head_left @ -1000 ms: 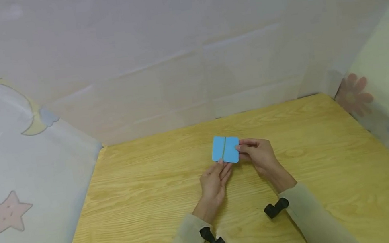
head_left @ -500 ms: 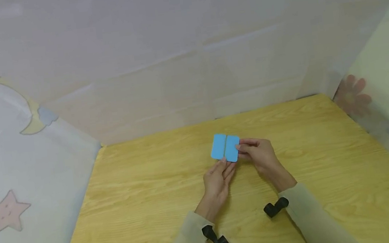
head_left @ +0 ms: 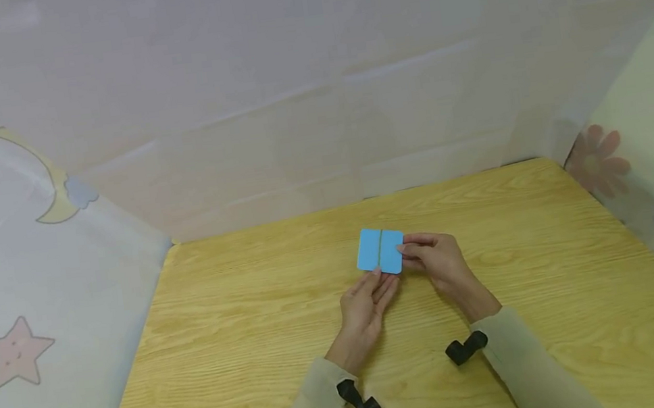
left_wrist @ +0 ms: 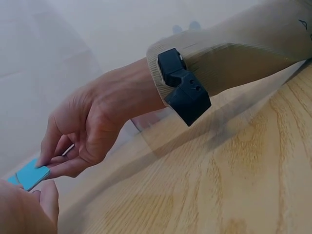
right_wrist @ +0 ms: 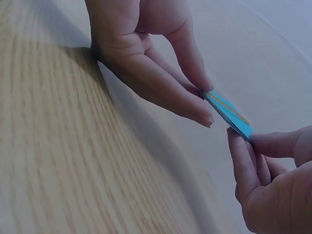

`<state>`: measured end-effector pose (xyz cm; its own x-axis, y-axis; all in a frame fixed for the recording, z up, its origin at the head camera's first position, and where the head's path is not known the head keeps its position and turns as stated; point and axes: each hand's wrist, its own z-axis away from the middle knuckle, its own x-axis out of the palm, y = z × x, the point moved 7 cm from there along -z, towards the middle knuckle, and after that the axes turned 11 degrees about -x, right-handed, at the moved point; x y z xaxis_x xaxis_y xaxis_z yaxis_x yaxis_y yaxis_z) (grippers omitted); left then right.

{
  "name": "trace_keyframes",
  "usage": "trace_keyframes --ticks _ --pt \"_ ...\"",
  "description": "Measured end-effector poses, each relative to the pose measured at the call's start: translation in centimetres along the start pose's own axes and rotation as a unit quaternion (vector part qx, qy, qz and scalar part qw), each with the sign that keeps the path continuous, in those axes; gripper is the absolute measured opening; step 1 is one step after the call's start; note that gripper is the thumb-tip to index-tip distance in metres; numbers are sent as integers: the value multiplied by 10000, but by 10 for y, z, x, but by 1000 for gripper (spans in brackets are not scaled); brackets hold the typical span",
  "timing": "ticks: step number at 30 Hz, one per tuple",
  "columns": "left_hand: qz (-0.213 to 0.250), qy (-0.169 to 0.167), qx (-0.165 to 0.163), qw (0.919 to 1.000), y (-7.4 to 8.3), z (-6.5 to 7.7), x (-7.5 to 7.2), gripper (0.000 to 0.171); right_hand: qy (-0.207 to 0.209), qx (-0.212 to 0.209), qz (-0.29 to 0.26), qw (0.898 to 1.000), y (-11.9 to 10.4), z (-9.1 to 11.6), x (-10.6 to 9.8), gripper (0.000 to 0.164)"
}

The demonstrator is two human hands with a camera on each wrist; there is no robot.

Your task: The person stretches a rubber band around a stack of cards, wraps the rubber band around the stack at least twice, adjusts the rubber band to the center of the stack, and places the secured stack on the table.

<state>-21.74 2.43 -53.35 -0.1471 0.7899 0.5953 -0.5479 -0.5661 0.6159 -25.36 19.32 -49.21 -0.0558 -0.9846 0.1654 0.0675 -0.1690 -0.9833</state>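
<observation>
A thin stack of blue cards (head_left: 392,250) with rounded corners is held above the table in the head view. A narrow yellowish rubber band (head_left: 380,247) runs across its middle. My left hand (head_left: 361,310) pinches the near edge, its thumb at the band's lower end. At the right edge, my right hand (head_left: 441,266) pinches the stack between thumb and fingers. The right wrist view shows the blue stack (right_wrist: 240,125) almost edge-on between both hands. In the left wrist view, part of the blue stack (left_wrist: 30,174) is hidden by the near hand.
A wood-grain table (head_left: 245,336) lies beneath the hands. Pale printed cloth (head_left: 257,137) stands along its back and sides. Black wrist-worn devices (head_left: 360,402) sit at both sleeve cuffs.
My left thumb has shifted slightly right along the near edge, to the band. The stack tilted a little and came back level. My right hand has hardly moved.
</observation>
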Motion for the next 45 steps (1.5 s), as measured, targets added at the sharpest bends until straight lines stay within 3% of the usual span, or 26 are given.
trace_keyframes --ticks 9,17,45 --pt "21 6 -71 10000 -1 2 -2 35 -35 -17 -12 10000 0 0 0 49" --pt "38 96 117 9999 0 4 1 37 -53 -53 -273 9996 -2 -1 3 49" --pt "389 351 447 9976 -4 2 4 20 64 -75 -134 9999 3 0 5 46"
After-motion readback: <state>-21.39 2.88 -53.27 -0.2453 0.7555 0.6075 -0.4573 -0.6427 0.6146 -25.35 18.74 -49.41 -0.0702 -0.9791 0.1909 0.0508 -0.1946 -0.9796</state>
